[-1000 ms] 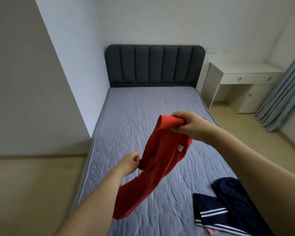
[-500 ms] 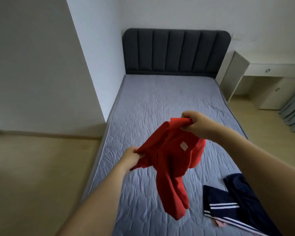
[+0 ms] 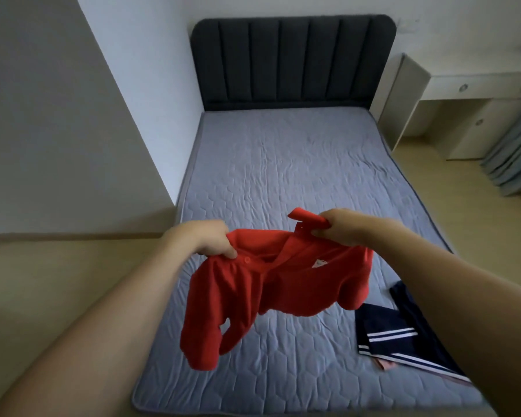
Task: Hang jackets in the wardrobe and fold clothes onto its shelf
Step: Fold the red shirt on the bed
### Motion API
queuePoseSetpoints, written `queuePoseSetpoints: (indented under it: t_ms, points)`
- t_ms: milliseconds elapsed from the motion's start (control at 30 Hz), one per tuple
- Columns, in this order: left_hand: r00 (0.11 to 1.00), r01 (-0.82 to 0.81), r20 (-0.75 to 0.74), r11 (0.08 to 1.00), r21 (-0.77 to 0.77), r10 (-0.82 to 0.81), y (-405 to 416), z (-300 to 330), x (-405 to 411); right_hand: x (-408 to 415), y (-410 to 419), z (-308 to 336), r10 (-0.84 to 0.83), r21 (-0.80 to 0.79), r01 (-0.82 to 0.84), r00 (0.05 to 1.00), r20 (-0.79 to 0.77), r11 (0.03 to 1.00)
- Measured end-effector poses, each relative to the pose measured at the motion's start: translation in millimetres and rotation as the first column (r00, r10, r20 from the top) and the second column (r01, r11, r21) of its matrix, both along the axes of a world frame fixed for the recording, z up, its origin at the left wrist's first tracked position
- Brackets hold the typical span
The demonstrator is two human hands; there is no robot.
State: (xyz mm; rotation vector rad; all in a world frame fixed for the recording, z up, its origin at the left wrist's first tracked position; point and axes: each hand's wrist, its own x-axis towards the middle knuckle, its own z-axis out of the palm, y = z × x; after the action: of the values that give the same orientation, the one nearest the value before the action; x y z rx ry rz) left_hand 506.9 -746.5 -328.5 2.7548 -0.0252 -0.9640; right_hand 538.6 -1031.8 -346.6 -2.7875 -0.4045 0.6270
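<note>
A red buttoned garment point(image 3: 277, 290) with a small white label hangs in the air over the near half of the bed. My left hand point(image 3: 208, 239) grips its left shoulder edge by a red button. My right hand point(image 3: 340, 227) grips the right side of its collar, a bit higher and farther away. The sleeves and body droop below both hands. A dark navy garment with white stripes point(image 3: 403, 335) lies on the mattress at the right, partly under my right forearm. No wardrobe is in view.
The bed point(image 3: 283, 164) has a quilted grey-blue cover and a dark padded headboard point(image 3: 292, 58). A white desk with drawers point(image 3: 463, 97) stands at the right, a grey curtain point(image 3: 515, 158) beside it. A grey wall point(image 3: 57, 121) and wooden floor point(image 3: 57, 284) lie left.
The view has shifted left. Both hands spread the red garment wider, and it now hangs flatter between them, with my left hand raised to near the height of my right.
</note>
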Motion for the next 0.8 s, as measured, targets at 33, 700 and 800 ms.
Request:
queuePoseSetpoints:
  t_ms: [33, 700, 800]
  points:
    - [0.999, 0.042, 0.017, 0.997, 0.060, -0.043, -4.0, 3.3, 12.8, 9.2, -0.1, -0.2, -0.001, 0.032, 0.002, 1.000, -0.014, 0.999]
    - [0.923, -0.136, 0.385, 0.955, 0.263, 0.025, -56.0, -738.5, 157.8, 161.6, 22.5, -722.1, -0.078, -0.110, 0.111, 0.960, 0.269, 0.988]
    - [0.744, -0.185, 0.668, 0.968, 0.169, 0.025, -52.1, -773.8, 155.6, 154.8, 21.7, -760.9, -0.101, -0.067, 0.156, 0.857, 0.505, 0.985]
